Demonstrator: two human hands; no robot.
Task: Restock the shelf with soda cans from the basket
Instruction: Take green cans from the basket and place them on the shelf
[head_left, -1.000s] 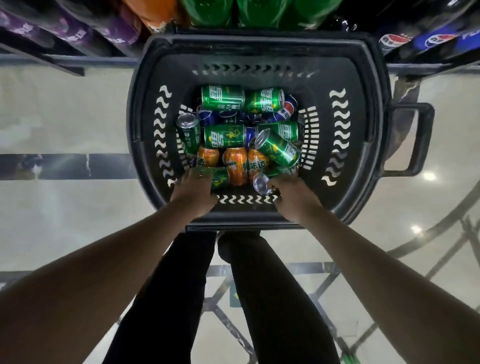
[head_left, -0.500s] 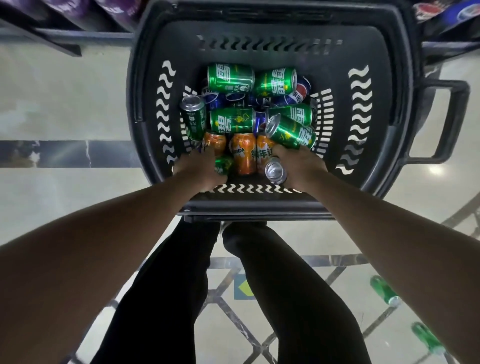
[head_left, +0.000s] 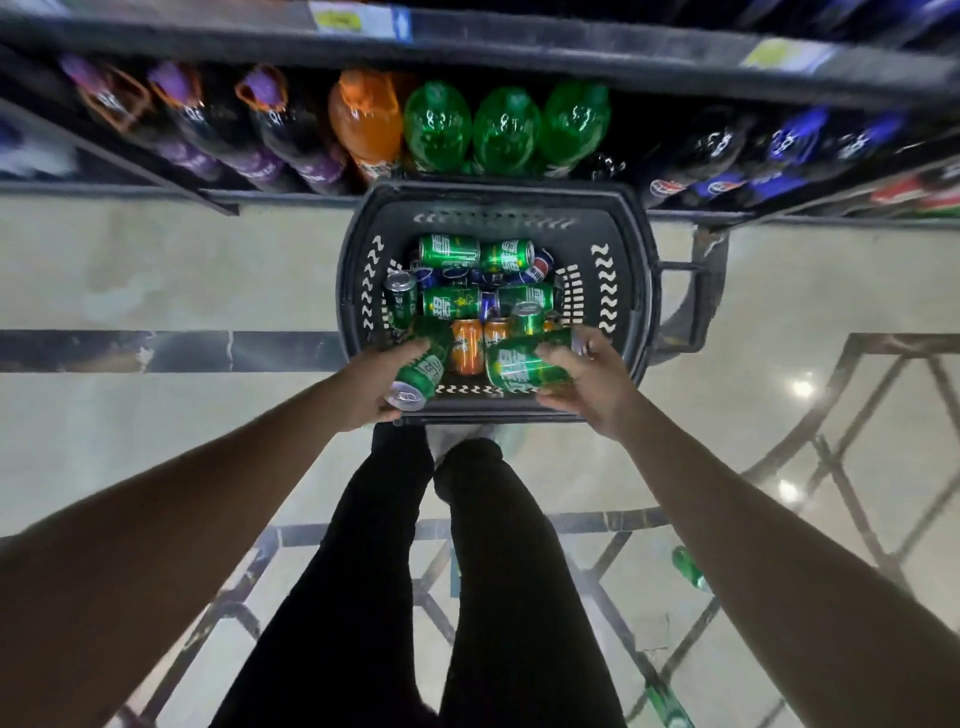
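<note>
Two green soda cans, one gripped sideways in the left hand (head_left: 376, 382) and one in the right hand (head_left: 589, 382), fingers curled round each, held above the basket (head_left: 353, 291) near edge, evidently for shelving.

Basket (head_left: 631, 312) on floor (head_left: 156, 270) ahead of legs (head_left: 467, 571), against bottom shelf (head_left: 467, 200). Bottles (head_left: 498, 130) on shelf behind basket. Cans (head_left: 457, 304) piled in basket. Left hand (head_left: 382, 382) and right hand (head_left: 592, 382) above basket's near rim, each with a can.
</note>
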